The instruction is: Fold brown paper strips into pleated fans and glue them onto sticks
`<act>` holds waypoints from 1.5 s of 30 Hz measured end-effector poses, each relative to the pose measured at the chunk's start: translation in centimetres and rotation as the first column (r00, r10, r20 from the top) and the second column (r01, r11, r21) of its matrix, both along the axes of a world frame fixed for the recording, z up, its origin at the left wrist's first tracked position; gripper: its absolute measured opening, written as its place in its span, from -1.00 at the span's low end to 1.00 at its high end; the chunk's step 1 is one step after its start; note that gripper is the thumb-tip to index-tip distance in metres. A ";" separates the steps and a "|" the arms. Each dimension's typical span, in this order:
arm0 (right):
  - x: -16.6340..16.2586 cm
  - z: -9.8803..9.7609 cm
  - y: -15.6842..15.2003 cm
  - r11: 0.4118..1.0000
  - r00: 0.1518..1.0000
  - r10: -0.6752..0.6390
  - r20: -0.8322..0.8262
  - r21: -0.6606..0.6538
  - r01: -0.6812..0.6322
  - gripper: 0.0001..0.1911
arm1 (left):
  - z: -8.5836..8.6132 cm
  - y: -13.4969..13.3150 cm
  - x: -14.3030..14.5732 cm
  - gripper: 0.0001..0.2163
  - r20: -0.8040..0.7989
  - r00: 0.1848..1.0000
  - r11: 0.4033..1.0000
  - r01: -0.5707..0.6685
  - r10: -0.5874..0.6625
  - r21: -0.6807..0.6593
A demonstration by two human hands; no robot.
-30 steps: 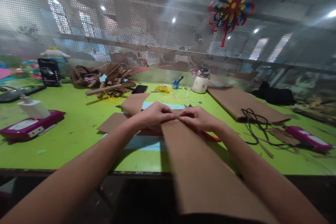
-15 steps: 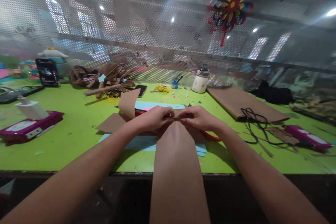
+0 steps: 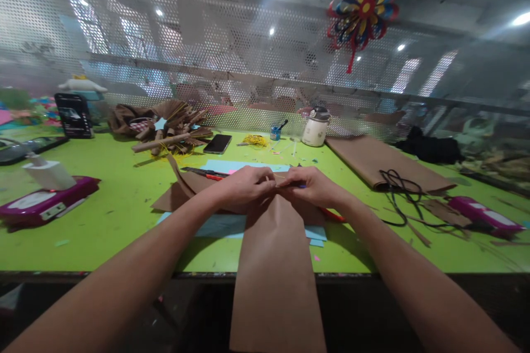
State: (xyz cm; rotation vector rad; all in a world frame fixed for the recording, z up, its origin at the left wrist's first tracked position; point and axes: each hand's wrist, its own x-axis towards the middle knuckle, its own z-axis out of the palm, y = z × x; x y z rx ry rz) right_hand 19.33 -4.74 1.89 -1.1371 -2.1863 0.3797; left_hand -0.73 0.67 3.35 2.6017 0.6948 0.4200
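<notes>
A long strip of brown kraft paper (image 3: 275, 276) hangs over the table's front edge toward me, its upper end gathered into creases. My left hand (image 3: 252, 185) pinches the gathered end from the left. From the right, my right hand (image 3: 308, 183) closes its fingers on the same creased end, close to the left fingertips. More brown paper (image 3: 178, 193) spreads out behind and left of my hands. Light blue paper sheets (image 3: 221, 226) lie underneath. Behind my left hand rests a tool with black and red parts (image 3: 207, 173), partly hidden.
On the green table (image 3: 124, 237) stand a white bottle (image 3: 315, 128) and a small blue jar (image 3: 275, 132). A phone (image 3: 217, 144) lies near a rolled-paper bundle (image 3: 165, 127). Folded brown paper (image 3: 381, 160) and a black cable (image 3: 399, 198) are right; a purple power strip (image 3: 53, 198) is left.
The brown paper flap left of my hands has swung down and left, uncovering the phone and the black and red tool. The hanging strip has shifted slightly left; both hands stay at the creases.
</notes>
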 end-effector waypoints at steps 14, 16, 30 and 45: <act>-0.4 -0.1 -0.1 0.989 0.995 0.023 -0.100 0.150 -0.007 -0.81 | 0.5 0.5 -0.2 -0.69 0.048 0.987 0.939 0.159 -0.152 -0.305; -0.3 0.1 -0.3 0.994 0.992 0.024 -0.121 0.108 -0.010 -0.81 | 0.3 0.7 -0.1 -0.69 0.053 0.989 0.945 0.148 -0.138 -0.291; 0.5 1.1 -0.4 0.896 0.976 -0.111 -0.189 -0.444 0.016 -0.70 | 0.2 0.7 0.1 -0.72 0.013 0.992 0.981 0.126 -0.125 -0.149; 0.6 0.7 -0.1 0.985 0.978 -0.132 -0.161 -0.135 0.111 -0.86 | 0.3 0.3 0.0 -0.69 0.009 0.995 0.983 0.099 -0.099 -0.153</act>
